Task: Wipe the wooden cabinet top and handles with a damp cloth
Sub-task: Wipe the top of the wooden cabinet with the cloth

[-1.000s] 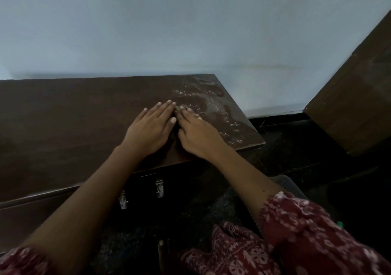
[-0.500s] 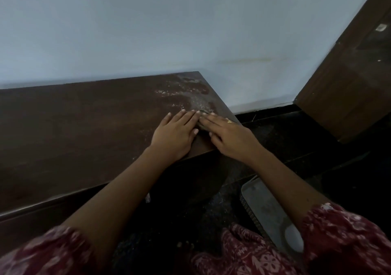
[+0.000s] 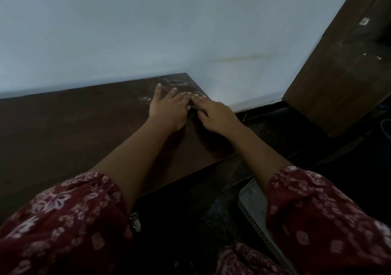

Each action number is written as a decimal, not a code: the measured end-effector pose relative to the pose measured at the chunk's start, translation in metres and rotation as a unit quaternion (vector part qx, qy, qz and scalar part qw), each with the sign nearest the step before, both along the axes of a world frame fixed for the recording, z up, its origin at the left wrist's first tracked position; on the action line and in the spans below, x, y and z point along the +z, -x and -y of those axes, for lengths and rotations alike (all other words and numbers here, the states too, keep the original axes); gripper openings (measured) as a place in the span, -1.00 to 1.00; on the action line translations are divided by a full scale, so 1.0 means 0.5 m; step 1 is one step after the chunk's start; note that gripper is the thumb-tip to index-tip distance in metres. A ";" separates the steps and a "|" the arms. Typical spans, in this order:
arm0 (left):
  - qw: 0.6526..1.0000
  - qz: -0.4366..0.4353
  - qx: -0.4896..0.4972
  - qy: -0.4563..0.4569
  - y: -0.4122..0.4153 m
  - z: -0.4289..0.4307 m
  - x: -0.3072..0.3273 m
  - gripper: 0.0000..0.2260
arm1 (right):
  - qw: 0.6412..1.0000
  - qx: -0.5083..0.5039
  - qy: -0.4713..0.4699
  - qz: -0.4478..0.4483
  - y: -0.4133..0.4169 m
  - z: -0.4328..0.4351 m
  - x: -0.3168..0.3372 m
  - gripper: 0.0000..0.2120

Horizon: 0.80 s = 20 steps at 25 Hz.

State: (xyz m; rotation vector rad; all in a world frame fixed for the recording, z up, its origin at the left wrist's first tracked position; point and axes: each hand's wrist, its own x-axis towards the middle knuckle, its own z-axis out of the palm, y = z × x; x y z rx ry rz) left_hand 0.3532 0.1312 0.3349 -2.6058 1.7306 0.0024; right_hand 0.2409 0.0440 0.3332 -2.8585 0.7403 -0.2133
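Observation:
The dark wooden cabinet top runs from the left edge to its far right corner by the wall. My left hand and my right hand lie palm down side by side near that corner, fingertips touching. A small dark patch of cloth shows between the two thumbs; the rest of it is hidden under the fingers, which are stretched flat and press on it. Whitish specks mark the wood just left of my left hand. One metal handle glints on the cabinet front below my left sleeve.
A pale wall rises directly behind the cabinet. A dark wooden door stands at the right. A grey flat tray-like object lies on the dark floor under my right forearm.
Both hands slid together along the top, away from the front edge and toward the far right corner by the wall. The view swung left, so the door looms larger.

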 end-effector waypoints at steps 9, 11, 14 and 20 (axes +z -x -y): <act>0.998 -0.027 0.029 0.047 0.034 -0.100 0.001 -0.56 | 0.997 0.068 0.015 0.033 0.047 -0.098 -0.022 -0.49; 0.998 -0.027 0.009 0.056 0.064 -0.092 -0.003 -0.55 | 0.997 0.061 0.042 0.036 0.092 -0.092 -0.023 -0.49; 0.996 -0.045 -0.050 0.062 0.098 -0.065 -0.016 -0.54 | 0.997 0.017 0.061 0.047 0.129 -0.079 -0.024 -0.48; 0.996 -0.029 -0.063 0.049 0.040 0.009 -0.013 -0.53 | 0.999 0.000 0.045 0.012 0.063 -0.022 -0.013 -0.52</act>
